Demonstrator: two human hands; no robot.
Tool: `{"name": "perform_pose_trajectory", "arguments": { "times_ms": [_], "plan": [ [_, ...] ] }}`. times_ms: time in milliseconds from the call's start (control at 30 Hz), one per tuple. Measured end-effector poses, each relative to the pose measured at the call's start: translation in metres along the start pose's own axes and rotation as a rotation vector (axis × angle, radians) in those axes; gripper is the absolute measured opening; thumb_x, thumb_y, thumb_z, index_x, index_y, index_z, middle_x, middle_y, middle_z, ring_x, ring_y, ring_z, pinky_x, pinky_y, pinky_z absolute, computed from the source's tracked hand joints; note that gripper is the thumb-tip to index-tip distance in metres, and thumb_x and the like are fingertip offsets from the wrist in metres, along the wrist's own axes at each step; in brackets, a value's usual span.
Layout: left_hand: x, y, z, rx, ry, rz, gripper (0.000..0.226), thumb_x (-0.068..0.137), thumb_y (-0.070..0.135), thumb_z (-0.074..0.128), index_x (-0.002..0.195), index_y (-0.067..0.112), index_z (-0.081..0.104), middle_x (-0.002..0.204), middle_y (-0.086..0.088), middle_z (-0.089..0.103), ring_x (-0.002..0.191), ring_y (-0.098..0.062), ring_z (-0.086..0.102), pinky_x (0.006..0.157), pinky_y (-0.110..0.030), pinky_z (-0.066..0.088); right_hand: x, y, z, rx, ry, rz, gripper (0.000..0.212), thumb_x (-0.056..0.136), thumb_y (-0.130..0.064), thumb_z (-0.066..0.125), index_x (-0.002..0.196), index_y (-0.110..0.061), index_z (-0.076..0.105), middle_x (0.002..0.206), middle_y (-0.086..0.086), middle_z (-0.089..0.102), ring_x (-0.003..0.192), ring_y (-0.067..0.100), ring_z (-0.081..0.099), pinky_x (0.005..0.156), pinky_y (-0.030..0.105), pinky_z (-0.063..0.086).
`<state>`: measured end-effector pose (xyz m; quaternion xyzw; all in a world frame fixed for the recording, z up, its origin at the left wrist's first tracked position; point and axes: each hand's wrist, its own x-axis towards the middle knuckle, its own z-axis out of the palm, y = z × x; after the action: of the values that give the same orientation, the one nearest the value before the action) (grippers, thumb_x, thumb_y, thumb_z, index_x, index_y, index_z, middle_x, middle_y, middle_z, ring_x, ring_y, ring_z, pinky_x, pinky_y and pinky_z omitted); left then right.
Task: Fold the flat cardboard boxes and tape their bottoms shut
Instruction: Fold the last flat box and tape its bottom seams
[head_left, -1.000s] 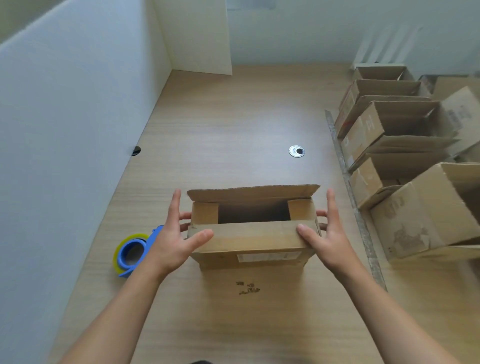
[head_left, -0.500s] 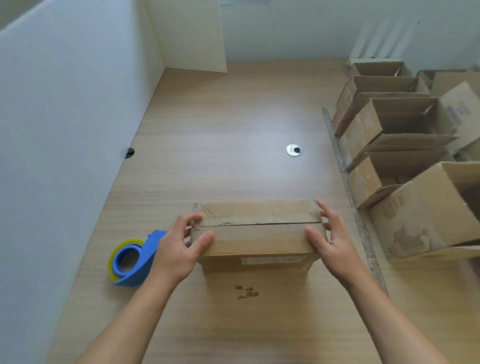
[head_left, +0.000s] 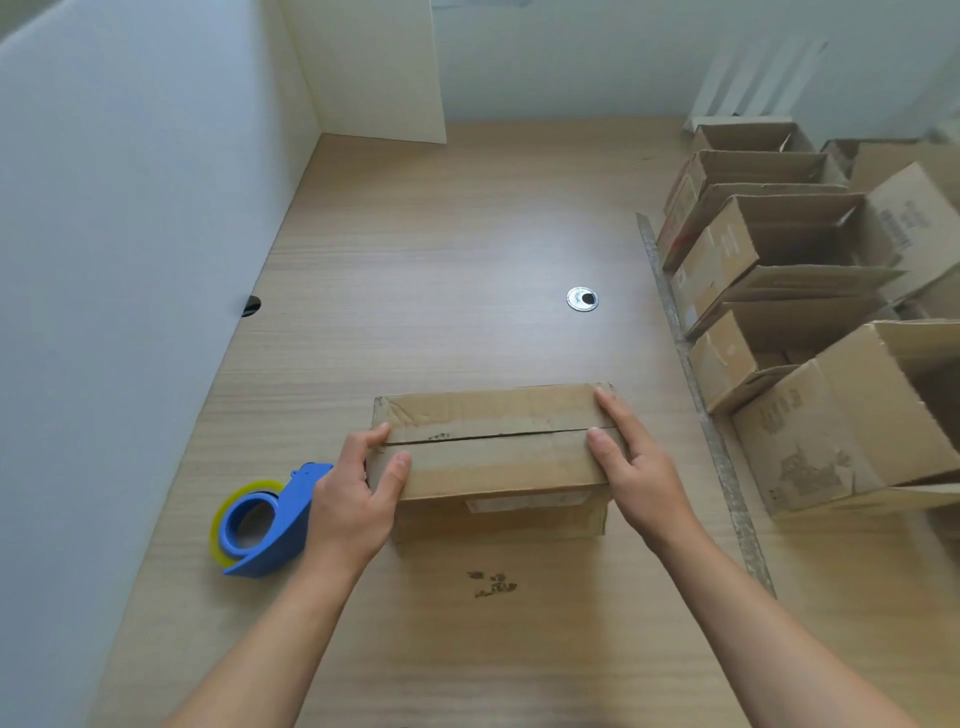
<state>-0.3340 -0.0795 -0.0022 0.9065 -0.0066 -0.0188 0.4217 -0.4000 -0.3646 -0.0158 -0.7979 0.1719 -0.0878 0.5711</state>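
The brown cardboard box (head_left: 493, 457) stands on the light wooden table (head_left: 441, 260), flaps folded shut, seam running left to right. Its left end is gripped by the left hand (head_left: 353, 499). Its right end is pressed by the straight-fingered right hand (head_left: 639, 467). The blue tape dispenser (head_left: 265, 525) lies just beside the left hand, the nearer one.

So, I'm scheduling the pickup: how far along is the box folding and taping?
Done: several folded boxes stand at the right, bottoms hidden. In hand: the box in front has its flaps folded together, left hand gripping one end, right hand pressing the other; no tape crosses the seam. Left: run the blue tape dispenser, lying beside the left hand, along that seam.
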Motion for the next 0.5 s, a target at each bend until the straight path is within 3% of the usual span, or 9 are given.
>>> {"name": "perform_pose_trajectory", "arguments": {
  "times_ms": [100, 200, 300, 400, 500],
  "plan": [
    [-0.002, -0.006, -0.01, 0.03, -0.018, -0.009, 0.037, 0.091, 0.035, 0.068, 0.125, 0.024, 0.062, 0.068, -0.007, 0.055, 0.07, -0.012, 0.056, 0.067, -0.027, 0.043, -0.008, 0.0, 0.001, -0.021, -0.031, -0.001, 0.047, 0.1, -0.023, 0.06, 0.132, -0.054, 0.046, 0.15, -0.023, 0.042, 0.141, -0.009, 0.031, 0.121, 0.027, 0.024],
    [-0.009, -0.011, -0.014, 0.048, -0.02, 0.014, 0.034, 0.091, 0.033, 0.07, 0.122, 0.022, 0.063, 0.068, 0.001, 0.054, 0.066, -0.011, 0.054, 0.065, -0.022, 0.042, -0.018, -0.004, 0.002, -0.022, -0.023, 0.009, 0.046, 0.098, -0.023, 0.062, 0.128, -0.054, 0.048, 0.148, -0.023, 0.045, 0.139, -0.009, 0.035, 0.119, 0.025, 0.027],
    [-0.018, -0.021, -0.017, 0.041, -0.036, 0.001, 0.039, 0.089, 0.044, 0.07, 0.123, 0.025, 0.063, 0.08, -0.001, 0.062, 0.069, -0.006, 0.054, 0.068, -0.014, 0.041, -0.03, -0.001, 0.002, -0.04, -0.046, -0.001, 0.045, 0.097, -0.024, 0.062, 0.128, -0.054, 0.048, 0.147, -0.024, 0.045, 0.14, -0.008, 0.034, 0.119, 0.024, 0.027],
    [-0.037, -0.037, -0.014, 0.061, -0.068, -0.019, 0.044, 0.085, 0.048, 0.069, 0.121, 0.023, 0.064, 0.087, 0.009, 0.065, 0.071, 0.0, 0.057, 0.069, -0.005, 0.039, -0.048, 0.022, 0.008, -0.113, -0.106, 0.006, 0.047, 0.097, -0.025, 0.062, 0.127, -0.058, 0.049, 0.152, -0.016, 0.044, 0.143, -0.003, 0.032, 0.121, 0.03, 0.026],
    [-0.057, -0.046, -0.007, 0.047, -0.061, -0.053, 0.037, 0.089, 0.03, 0.072, 0.124, 0.02, 0.064, 0.077, 0.008, 0.059, 0.068, -0.002, 0.057, 0.066, -0.006, 0.038, -0.062, 0.038, 0.018, -0.147, -0.114, 0.03, 0.047, 0.094, -0.038, 0.058, 0.128, -0.068, 0.045, 0.157, -0.013, 0.038, 0.146, -0.004, 0.026, 0.116, 0.013, 0.019]
  ]
}}
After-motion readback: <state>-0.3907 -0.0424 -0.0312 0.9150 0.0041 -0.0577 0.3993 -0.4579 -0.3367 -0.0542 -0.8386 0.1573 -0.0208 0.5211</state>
